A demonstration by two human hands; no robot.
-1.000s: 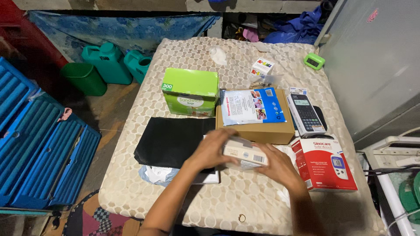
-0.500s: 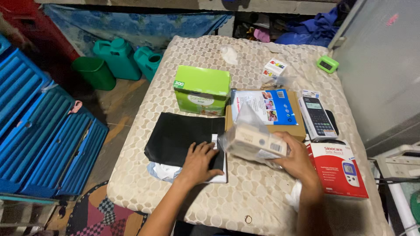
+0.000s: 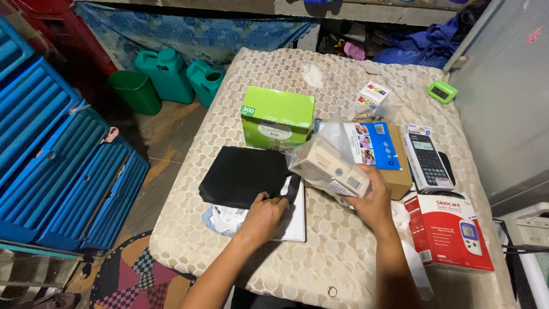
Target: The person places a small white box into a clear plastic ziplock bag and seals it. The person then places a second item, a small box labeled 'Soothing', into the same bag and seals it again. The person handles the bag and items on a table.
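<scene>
Clear-bagged beige carton now lifted at 1 o'clock, right hand clamped under it; left hand, moved off, pinches flat black plastic mailer.

Single head cam, worn by the person, pitched steeply down and forward over the worktop. Close range: both forearms enter from the bottom edge. Frame takes in the full worktop, the floor on the left, blue crates at the left edge.
</scene>
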